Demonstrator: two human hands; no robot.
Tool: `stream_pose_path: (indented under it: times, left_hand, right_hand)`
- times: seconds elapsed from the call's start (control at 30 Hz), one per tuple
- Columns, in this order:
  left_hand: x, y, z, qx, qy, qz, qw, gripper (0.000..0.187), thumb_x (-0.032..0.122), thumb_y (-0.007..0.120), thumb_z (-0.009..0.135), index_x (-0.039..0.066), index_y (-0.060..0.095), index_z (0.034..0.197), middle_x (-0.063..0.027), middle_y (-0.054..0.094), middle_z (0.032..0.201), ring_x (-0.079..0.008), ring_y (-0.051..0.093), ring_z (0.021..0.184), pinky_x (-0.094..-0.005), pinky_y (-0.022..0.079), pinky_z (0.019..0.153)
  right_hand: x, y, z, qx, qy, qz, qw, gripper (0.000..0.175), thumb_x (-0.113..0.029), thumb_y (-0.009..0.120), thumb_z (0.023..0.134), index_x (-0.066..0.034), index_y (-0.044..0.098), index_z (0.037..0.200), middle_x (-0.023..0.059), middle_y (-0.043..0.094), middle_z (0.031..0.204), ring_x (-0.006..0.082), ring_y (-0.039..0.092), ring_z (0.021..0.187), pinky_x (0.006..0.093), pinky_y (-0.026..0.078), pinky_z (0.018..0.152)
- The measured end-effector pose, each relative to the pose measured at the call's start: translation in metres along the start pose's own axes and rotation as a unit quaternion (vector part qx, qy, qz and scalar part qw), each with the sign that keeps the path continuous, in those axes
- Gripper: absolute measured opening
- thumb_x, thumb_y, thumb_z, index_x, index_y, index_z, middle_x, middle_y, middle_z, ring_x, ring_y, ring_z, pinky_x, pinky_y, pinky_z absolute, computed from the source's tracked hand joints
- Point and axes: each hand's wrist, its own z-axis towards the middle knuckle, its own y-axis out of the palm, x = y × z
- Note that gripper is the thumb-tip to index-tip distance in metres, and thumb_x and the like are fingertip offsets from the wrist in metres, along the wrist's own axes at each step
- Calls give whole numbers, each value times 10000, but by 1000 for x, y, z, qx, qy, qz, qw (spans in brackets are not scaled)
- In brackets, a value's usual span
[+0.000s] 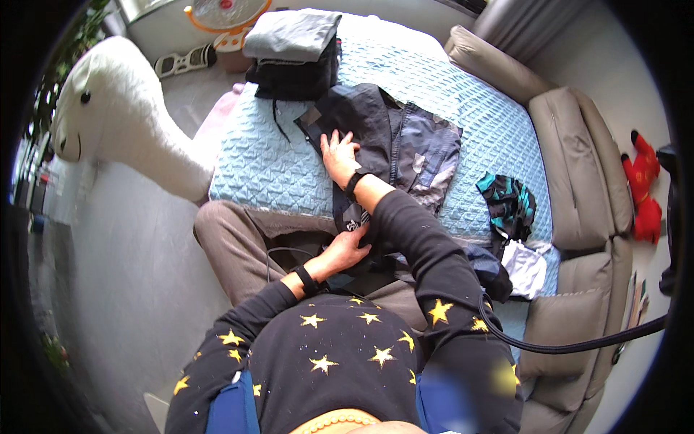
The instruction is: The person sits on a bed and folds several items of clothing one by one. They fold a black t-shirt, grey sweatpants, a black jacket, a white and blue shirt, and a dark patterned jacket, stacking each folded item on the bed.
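A dark patterned zip jacket [374, 141] lies spread on a light blue quilted cover [271, 179]. My right hand [340, 157] rests on the jacket's left part with its fingers spread. Nearer to me, my left hand [344, 250] is at the jacket's lower edge, beside a white print; its thumb and fingers are at the dark cloth, but whether they pinch it is not plain. Part of the jacket by my lap is hidden under my right forearm. Beyond the jacket stands a stack of folded clothes, with a grey garment [293, 35] on top of black ones [295, 76].
A black and teal garment [509, 206] and a white cloth [525, 268] lie at the right, beside a beige leather sofa [569, 168]. At the left is a large white plush toy [124, 114]. An orange-rimmed fan [227, 13] and a hoverboard [186, 61] stand behind. A black cable [574, 347] runs off right.
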Motion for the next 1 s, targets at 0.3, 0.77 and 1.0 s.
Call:
stream_pose_path:
  times: [0.3,0.77,1.0]
  left_hand:
    - [13,-65,-18,302,-120,-300,897,307,128,601,988,-46,596,1241,-62,659,1138,-136,573,1016,-270,455,938]
    - [39,3,30,-102,65,144,982,867,174,673,882,-56,141,1527,-337,643,954,-467,659,876,-484,531,786]
    - [3,34,44,-133,21,97,986,838,133,641,891,-25,130,1536,-356,632,1048,-477,652,927,-495,510,856]
  right_hand:
    - [65,-78,94,168,-92,655,731,269,-196,549,919,7,675,1044,213,697,1049,358,652,1018,417,514,887]
    - [208,84,-18,96,254,798,539,269,-231,609,945,4,681,1057,18,649,852,146,567,736,340,463,657]
    - [217,143,-18,176,272,756,569,159,-154,636,931,-6,661,982,20,644,794,126,544,679,308,448,627]
